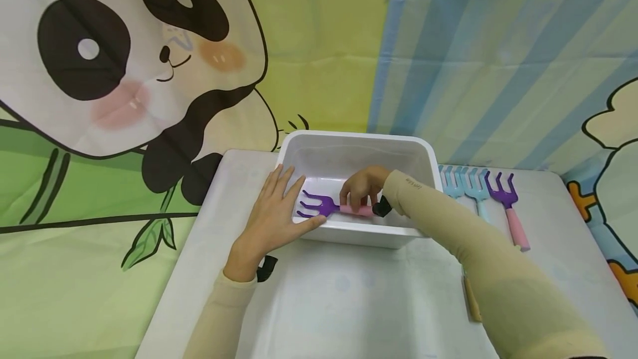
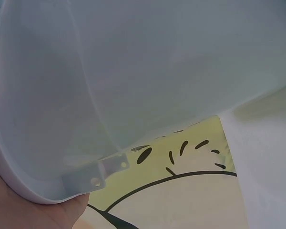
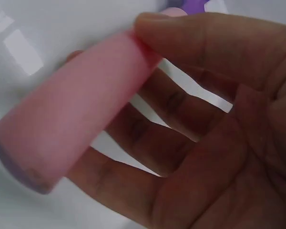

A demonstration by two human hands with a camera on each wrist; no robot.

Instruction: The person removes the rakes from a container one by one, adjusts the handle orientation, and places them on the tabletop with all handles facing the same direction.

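A white plastic bin (image 1: 359,143) stands on the white table. My right hand (image 1: 361,186) reaches into it and holds a purple toy rake (image 1: 319,204) by its pink handle (image 3: 71,129), low inside the bin. The wrist view shows my thumb and fingers curled around that handle. My left hand (image 1: 276,212) lies flat with straight fingers against the bin's front left corner; the left wrist view shows the bin's wall (image 2: 133,86) close up, with a bit of that hand (image 2: 24,210) under its rim.
Right of the bin lie two light blue rakes (image 1: 466,184) and another purple rake with a pink handle (image 1: 508,206). A cartoon panda cloth (image 1: 124,71) hangs behind and to the left. A tan object (image 1: 471,298) lies under my right forearm.
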